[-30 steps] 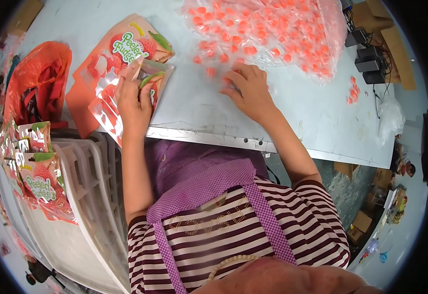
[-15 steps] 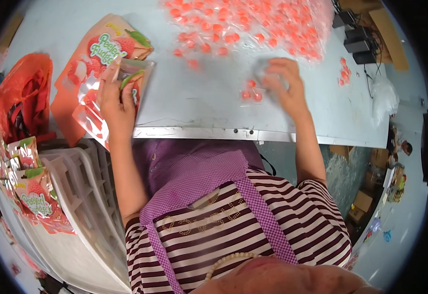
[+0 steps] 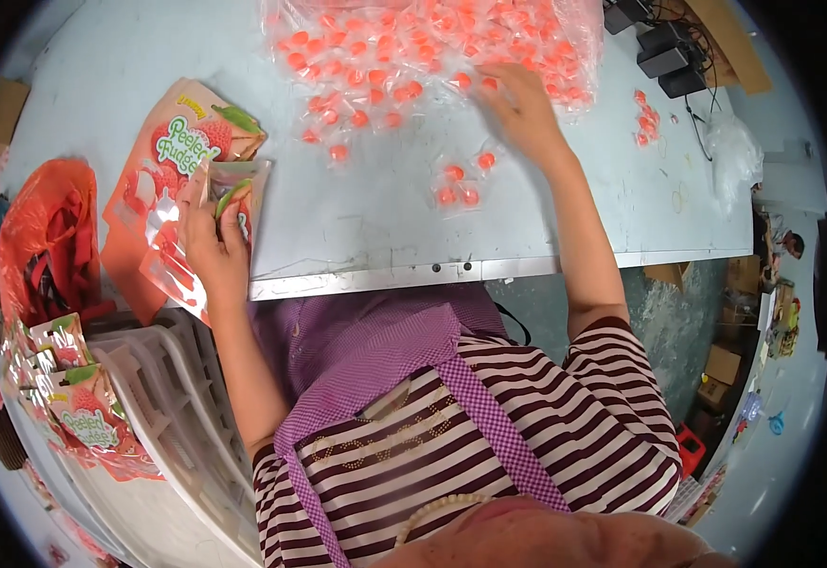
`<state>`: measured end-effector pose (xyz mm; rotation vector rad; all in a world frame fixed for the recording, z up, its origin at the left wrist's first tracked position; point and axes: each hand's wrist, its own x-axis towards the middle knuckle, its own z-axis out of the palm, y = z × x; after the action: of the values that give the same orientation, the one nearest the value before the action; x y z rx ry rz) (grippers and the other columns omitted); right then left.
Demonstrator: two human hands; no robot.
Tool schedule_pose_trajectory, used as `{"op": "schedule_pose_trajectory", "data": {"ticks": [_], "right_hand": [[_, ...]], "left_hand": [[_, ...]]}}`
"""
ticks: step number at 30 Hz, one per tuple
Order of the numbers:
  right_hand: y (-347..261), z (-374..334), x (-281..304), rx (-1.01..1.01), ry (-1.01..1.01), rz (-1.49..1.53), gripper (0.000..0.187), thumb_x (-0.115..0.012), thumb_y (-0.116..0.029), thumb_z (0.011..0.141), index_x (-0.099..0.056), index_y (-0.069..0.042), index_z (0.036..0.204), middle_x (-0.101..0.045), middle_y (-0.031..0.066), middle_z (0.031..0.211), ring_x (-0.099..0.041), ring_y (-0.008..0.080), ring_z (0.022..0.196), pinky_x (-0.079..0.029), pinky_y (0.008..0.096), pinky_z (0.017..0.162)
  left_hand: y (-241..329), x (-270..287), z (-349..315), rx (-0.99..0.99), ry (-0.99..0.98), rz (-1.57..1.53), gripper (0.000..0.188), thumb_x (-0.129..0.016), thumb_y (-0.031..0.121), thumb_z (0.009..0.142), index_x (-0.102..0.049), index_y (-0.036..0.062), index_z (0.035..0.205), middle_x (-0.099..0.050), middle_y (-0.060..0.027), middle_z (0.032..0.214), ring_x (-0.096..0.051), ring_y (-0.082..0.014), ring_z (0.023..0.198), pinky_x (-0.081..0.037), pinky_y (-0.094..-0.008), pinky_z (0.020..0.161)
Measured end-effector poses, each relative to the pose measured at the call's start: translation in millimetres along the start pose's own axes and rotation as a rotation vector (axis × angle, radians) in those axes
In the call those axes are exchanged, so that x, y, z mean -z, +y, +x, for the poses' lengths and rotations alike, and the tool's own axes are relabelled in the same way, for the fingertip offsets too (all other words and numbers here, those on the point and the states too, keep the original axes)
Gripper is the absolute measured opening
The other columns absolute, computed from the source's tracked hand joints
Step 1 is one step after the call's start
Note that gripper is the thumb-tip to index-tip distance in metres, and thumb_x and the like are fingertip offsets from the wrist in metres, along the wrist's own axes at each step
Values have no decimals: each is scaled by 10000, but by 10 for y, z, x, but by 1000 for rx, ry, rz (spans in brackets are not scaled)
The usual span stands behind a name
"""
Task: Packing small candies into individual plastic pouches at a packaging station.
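Note:
My left hand (image 3: 216,237) is closed on the edge of an open pink candy pouch (image 3: 172,275), its thumb in front near the mouth. Under that pouch lie more flat pouches (image 3: 143,170) of the same print, fanned out on the table. My right hand (image 3: 529,114) reaches to the near edge of a large heap of individually wrapped red candies (image 3: 413,47). Its fingers are stretched out and touch or hover over a wrapped candy (image 3: 462,81). A small group of wrapped candies (image 3: 470,197) lies apart, nearer to me.
More candies (image 3: 647,123) sit at the right, near black power adapters (image 3: 669,57) with cables and a clear plastic bag (image 3: 740,161). Left of me are a red plastic bag (image 3: 49,218), filled pouches (image 3: 91,417) and stacked white crates (image 3: 172,398). A metal edge (image 3: 366,281) borders the table.
My right hand has gone from the small candy group to the heap farther away. One more candy lies with that group. My left hand keeps its hold on the pouch.

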<state>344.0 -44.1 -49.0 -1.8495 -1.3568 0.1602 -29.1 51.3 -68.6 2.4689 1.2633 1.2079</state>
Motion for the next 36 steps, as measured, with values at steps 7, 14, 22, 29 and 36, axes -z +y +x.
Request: {"op": "schedule_pose_trajectory", "data": {"ticks": [7,14,22,29,36], "right_hand": [[9,-105,-160,210,-179,-398,262,-611,-193,820,-617,-88,1060,-580,109,1068,-493,302,990,-393,380,902],[-74,-370,97,199,-364,-89,226,-580,-132,845,-617,-65,1057,-568,102,1094,-490,270,1043,-410,351,885],[-231,41,-292,194,-270,22,227,-574,-114,850,-615,-84,1071,-571,86,1085,-505,240,1035,-417,327,885],[-286,130,-443,327,-355,-247,233,-607,-145,828,-620,-101,1057,-602,43,1019,-510,249,988,-402,338,873],[-230,-76,-101,224,-413,-262,267,-601,-116,831,-611,-99,1097,-603,62,1029,-517,238,974,-408,329,874]], "left_hand": [[-74,-11,-61,137,-76,-55,150,-585,155,870,-567,7,880,-589,-162,932,-518,-356,970,-377,-436,864],[-39,23,-32,68,-50,-8,148,-585,153,867,-569,7,879,-589,-169,935,-528,-371,954,-350,-463,967],[-52,-16,-30,94,-82,-36,146,-590,151,861,-568,7,867,-576,-161,850,-532,-378,913,-349,-469,981],[-42,-18,-28,71,-21,-31,146,-605,149,852,-565,9,863,-565,-151,823,-529,-364,850,-360,-463,965],[-37,35,-16,37,-24,-27,134,-614,123,830,-556,2,835,-576,-165,887,-533,-368,884,-371,-445,936]]}}
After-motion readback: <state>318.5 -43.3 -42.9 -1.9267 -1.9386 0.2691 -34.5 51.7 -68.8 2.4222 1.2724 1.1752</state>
